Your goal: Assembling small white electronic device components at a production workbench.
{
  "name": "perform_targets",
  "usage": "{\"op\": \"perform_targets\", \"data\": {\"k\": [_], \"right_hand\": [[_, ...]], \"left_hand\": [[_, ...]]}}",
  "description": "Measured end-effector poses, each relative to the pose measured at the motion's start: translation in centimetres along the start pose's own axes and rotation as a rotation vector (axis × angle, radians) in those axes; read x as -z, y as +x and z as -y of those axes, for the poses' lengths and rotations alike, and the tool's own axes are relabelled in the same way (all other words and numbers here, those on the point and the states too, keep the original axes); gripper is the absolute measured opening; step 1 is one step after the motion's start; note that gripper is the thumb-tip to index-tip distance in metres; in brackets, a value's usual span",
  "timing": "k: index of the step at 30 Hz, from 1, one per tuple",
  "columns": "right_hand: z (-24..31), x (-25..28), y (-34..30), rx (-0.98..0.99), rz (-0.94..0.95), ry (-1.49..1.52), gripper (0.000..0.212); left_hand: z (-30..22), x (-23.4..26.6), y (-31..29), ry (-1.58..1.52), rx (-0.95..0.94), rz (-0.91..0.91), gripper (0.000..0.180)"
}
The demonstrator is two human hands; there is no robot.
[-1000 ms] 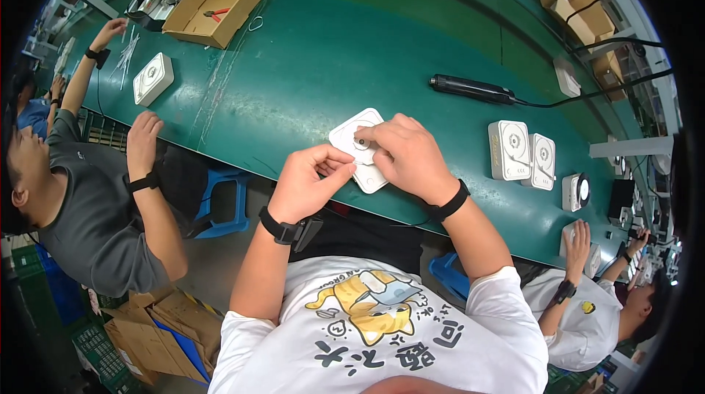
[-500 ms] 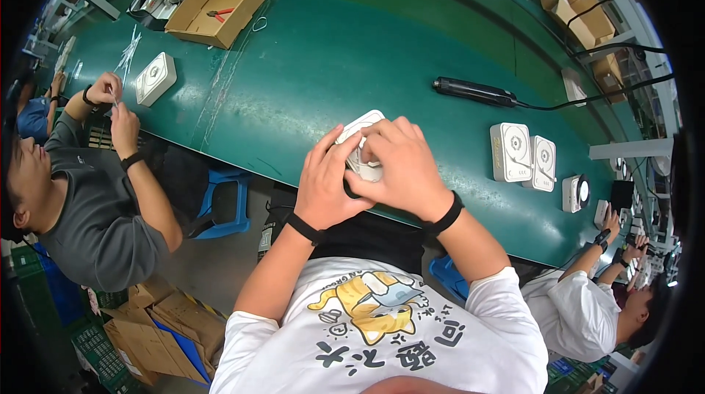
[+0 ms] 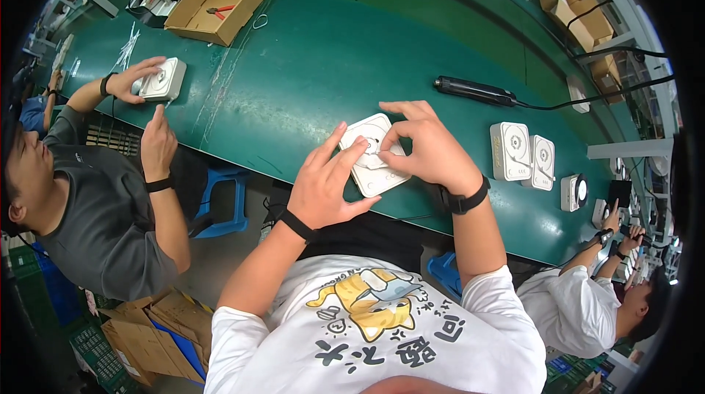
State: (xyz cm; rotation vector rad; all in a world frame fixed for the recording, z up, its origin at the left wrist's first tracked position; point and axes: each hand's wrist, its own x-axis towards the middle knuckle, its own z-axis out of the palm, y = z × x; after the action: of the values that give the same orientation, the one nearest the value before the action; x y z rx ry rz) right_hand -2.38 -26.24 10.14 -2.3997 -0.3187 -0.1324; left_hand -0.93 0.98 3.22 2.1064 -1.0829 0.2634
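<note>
In front of me on the green table lies a white square device (image 3: 383, 182) styled like a small record player, with a round disc pattern on top. My left hand (image 3: 327, 182) rests on its left side; the fingers are stretched across the top and the thumb lies by the near edge. Over the right part of the disc, my right hand (image 3: 429, 146) has its thumb and index finger pinched together near the centre. Whatever sits between those fingertips is too small or hidden to name. The other right-hand fingers stay raised above the device.
Right of my hands stand two similar white devices (image 3: 510, 152) and a black electric screwdriver (image 3: 474, 91) with a cable. A cardboard box (image 3: 239, 16) holding red-handled pliers is at the far left. A co-worker (image 3: 103, 210) on my left handles another white device (image 3: 167, 84).
My hands have spread apart, uncovering more of the device, which sits slightly lower and turned. The right hand moved rightward. The co-worker on the left has reached onto their device.
</note>
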Motion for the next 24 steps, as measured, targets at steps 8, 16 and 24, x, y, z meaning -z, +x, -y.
{"op": "perform_targets", "data": {"k": [8,16,24], "right_hand": [[-2.0,-1.3,0.6,-0.038,0.079,0.171,0.014],[-3.1,-2.0,0.1,0.021,0.035,0.289,0.028],[-2.9,-2.5,0.1,0.021,-0.001,0.281,0.025]], "left_hand": [[0.5,1.4,0.6,0.022,-0.041,0.078,0.076],[0.5,2.1,2.1,0.063,-0.077,0.138,0.069],[0.9,2.5,2.9,0.171,-0.153,0.208,0.071]]}}
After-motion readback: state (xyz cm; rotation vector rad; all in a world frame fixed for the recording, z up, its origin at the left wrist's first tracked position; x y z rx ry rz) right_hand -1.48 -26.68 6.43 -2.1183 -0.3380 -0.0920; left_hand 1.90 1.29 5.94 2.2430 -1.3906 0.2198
